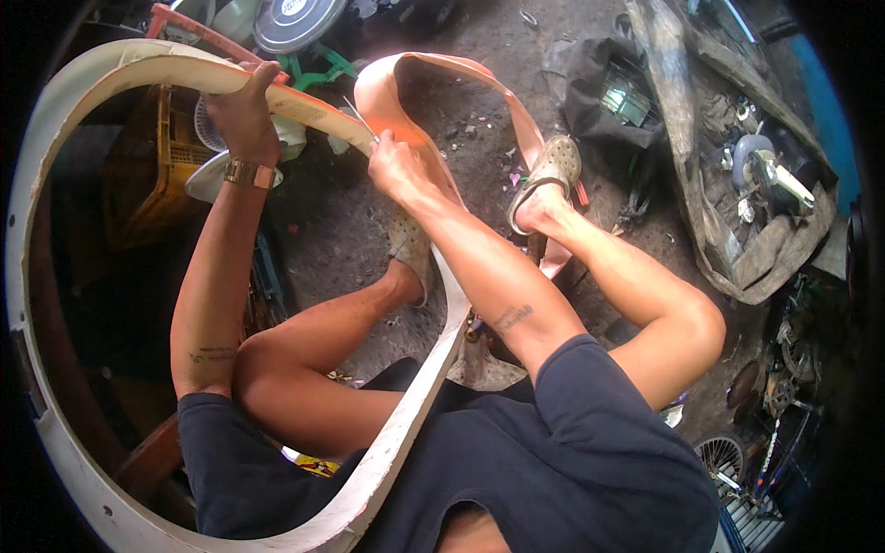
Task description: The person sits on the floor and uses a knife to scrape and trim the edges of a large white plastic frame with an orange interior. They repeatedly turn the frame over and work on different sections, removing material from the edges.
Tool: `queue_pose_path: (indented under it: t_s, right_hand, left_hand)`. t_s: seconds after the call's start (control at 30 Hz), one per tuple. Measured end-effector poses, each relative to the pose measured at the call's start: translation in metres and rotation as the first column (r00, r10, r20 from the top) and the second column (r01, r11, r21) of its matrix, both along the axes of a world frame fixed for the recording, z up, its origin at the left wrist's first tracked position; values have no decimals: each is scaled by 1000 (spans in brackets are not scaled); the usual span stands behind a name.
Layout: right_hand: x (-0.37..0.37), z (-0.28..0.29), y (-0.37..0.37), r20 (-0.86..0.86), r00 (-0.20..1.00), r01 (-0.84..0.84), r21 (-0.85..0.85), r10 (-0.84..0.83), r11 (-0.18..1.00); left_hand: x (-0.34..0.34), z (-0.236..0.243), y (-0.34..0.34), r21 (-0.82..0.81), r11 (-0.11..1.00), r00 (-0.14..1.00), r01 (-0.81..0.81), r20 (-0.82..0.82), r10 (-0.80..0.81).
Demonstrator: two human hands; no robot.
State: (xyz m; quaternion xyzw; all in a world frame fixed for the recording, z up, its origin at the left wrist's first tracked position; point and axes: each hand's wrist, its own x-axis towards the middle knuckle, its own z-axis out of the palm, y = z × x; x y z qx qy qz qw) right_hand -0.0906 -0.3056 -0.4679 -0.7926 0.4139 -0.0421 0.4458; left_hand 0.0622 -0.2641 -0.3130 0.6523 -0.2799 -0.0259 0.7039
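A long whitish band, seemingly plastic, bends in a big loop from the upper left round to my lap. My left hand, with a gold watch at its wrist, grips the band's upper stretch. My right hand is closed on a thin metal blade, whose tip lies by the band's orange edge; its handle is hidden in my fingers. Beside that hand a pink-orange strip curls away over the ground toward my clog.
A yellow crate stands behind the loop at left. Beyond my left hand are a green stool and a round grey lid. At right lie a worn grey tarp holding scraps, a black bag and a spoked wheel.
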Motion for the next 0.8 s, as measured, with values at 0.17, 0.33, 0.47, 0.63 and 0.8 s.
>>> queue_pose_path:
  t_s: [0.17, 0.33, 0.47, 0.63, 0.8]
  right_hand:
    - [-9, 17, 18, 35, 999, -5, -1, 5, 1000]
    - [-20, -7, 13, -99, 993, -73, -75, 65, 995]
    - [-11, -14, 8, -131, 990, -68, -59, 60, 996]
    - [6, -24, 1, -181, 977, -131, -70, 117, 989]
    - [11, -49, -23, -240, 970, -16, 110, 42, 994]
  left_hand:
    - [27, -20, 11, -1, 999, 988, -45, 146, 45]
    - [5, -4, 7, 34, 998, 997, 61, 36, -62]
    - [3, -2, 0, 36, 999, 998, 34, 50, -36]
    - [2, -1, 4, 33, 997, 998, 68, -12, -67]
    - [-10, 0, -6, -11, 988, 988, 151, 2, -151]
